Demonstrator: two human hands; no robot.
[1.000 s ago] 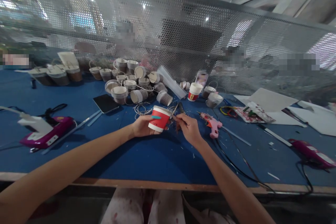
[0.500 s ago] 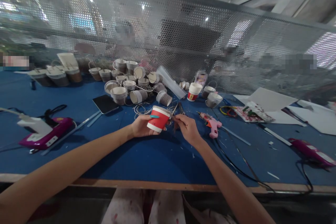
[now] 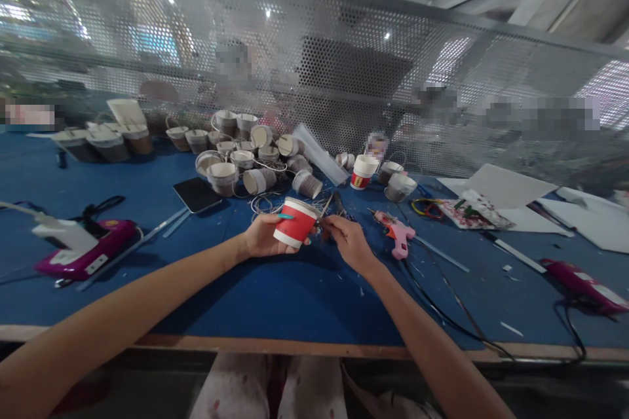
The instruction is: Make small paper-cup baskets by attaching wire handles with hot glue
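My left hand point(image 3: 265, 234) is closed around a red paper cup point(image 3: 296, 224) with a white rim and base. The cup leans a little over the blue table, its mouth upward, with my thumb across its front. My right hand point(image 3: 346, 236) is closed in a pinch at the cup's right side. A thin pale strip point(image 3: 325, 204) shows just above those fingertips; whether they hold it is too small to tell. Loose pale cord point(image 3: 268, 204) lies in loops behind the cup. To the right of my right hand rests a pink glue gun point(image 3: 400, 239).
Several grey-wrapped cups with handles point(image 3: 223, 177) crowd the back left. A stack of paper cups point(image 3: 363, 172) stands behind my right hand. A phone point(image 3: 197, 195) and a purple power strip point(image 3: 91, 252) lie left; another purple power strip point(image 3: 582, 285) lies right. Perforated metal screens point(image 3: 354, 72) border the back.
The red cup has shifted and turned very slightly in my left hand. My right hand keeps its pinch at the cup's side, nearly still.
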